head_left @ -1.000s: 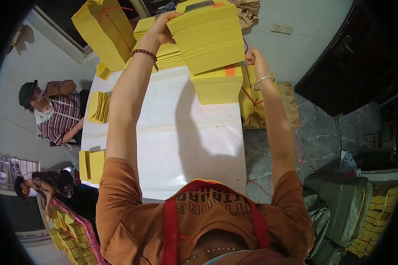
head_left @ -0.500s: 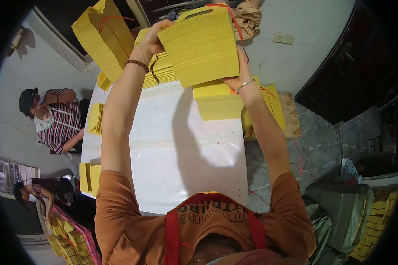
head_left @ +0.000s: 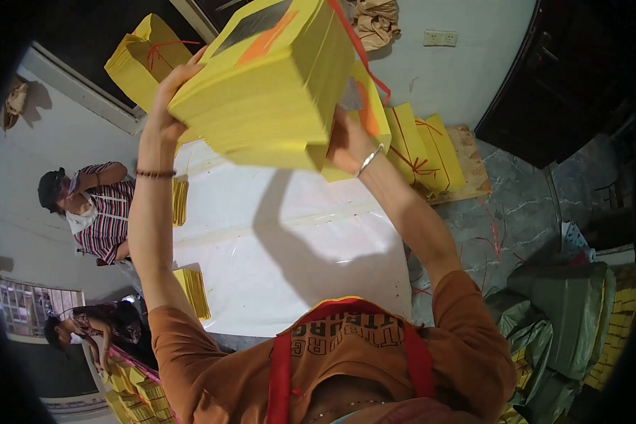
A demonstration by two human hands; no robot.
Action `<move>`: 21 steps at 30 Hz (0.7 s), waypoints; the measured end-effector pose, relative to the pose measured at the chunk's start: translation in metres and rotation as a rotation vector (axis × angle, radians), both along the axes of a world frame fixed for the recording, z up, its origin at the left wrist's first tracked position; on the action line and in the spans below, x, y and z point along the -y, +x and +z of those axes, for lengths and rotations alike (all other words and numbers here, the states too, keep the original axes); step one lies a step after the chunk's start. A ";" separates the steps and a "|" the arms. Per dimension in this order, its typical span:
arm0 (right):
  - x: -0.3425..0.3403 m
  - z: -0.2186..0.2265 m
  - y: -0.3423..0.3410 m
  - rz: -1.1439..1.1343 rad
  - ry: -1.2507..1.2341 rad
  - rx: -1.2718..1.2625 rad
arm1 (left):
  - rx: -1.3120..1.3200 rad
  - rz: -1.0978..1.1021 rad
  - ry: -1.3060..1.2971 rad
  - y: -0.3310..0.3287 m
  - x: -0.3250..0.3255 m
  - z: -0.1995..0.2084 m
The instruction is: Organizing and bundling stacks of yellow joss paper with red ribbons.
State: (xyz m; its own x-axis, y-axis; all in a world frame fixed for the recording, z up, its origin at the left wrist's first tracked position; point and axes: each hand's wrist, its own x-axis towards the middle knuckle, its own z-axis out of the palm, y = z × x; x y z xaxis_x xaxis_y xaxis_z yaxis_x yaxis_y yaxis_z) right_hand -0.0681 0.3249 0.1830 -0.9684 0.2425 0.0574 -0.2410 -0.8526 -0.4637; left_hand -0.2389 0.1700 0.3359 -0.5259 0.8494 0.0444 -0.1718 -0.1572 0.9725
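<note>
Raised over the far part of the white-covered table (head_left: 297, 233) is a thick stack of yellow paper (head_left: 261, 106), tilted, with an orange strip and a dark patch on its upper face. My left hand (head_left: 168, 99) grips its left side, fingers wrapped over the edge. My right hand (head_left: 350, 145) closes on its right side, the fingertips partly hidden. A red string (head_left: 364, 56) hangs along the stack's right edge. Behind my right hand stands another yellow stack (head_left: 380, 124) with an orange mark.
Tied yellow bundles (head_left: 420, 152) rest on a wooden board at the right. A tall yellow bundle (head_left: 138, 67) stands at the far left. Small yellow stacks (head_left: 192, 293) sit along the table's left edge. Two people are at the left, one seated (head_left: 106, 212). Green sacks (head_left: 572, 318) lie lower right.
The held yellow stack has turned and tilted, so its orange strip and dark patch now show. Both hands have shifted left with it, and the view has moved slightly.
</note>
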 end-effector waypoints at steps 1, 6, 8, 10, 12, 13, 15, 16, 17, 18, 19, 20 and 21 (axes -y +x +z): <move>0.009 -0.003 0.009 0.019 -0.021 -0.023 | 0.003 -0.014 -0.007 0.009 0.015 0.001; 0.065 -0.026 0.064 0.178 -0.004 -0.064 | 0.034 0.081 -0.085 0.061 0.099 -0.030; 0.087 -0.037 0.083 0.243 0.018 -0.074 | 0.079 0.078 -0.084 0.085 0.137 -0.048; 0.106 -0.054 0.096 0.313 0.001 -0.035 | 0.032 0.171 -0.136 0.116 0.159 -0.065; 0.121 -0.066 0.110 0.329 -0.004 0.014 | 0.080 0.185 -0.135 0.145 0.174 -0.083; 0.128 -0.076 0.117 0.359 -0.022 0.017 | 0.121 0.199 -0.136 0.159 0.179 -0.092; 0.137 -0.093 0.128 0.364 -0.090 0.148 | 0.135 0.221 -0.179 0.179 0.183 -0.113; 0.141 -0.101 0.136 0.348 -0.091 0.148 | 0.139 0.232 -0.218 0.188 0.187 -0.127; 0.140 -0.120 0.138 0.359 -0.199 0.178 | 0.149 0.247 -0.207 0.195 0.186 -0.144; 0.136 -0.142 0.139 0.361 -0.306 0.214 | 0.162 0.257 -0.193 0.198 0.181 -0.163; 0.142 -0.153 0.146 0.381 -0.310 0.238 | 0.189 0.254 -0.180 0.202 0.176 -0.180; 0.142 -0.166 0.156 0.369 -0.215 0.287 | 0.217 0.257 -0.167 0.205 0.173 -0.197; 0.137 -0.178 0.154 0.354 -0.119 0.334 | 0.251 0.263 -0.185 0.208 0.169 -0.212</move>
State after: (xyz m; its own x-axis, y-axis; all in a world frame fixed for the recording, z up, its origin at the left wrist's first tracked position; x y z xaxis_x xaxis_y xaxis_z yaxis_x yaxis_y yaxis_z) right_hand 0.0863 0.1883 0.0048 -0.9532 -0.1181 -0.2782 0.2177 -0.9069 -0.3607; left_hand -0.0306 0.0013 0.1242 -0.7016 0.6657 -0.2541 -0.3850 -0.0542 0.9213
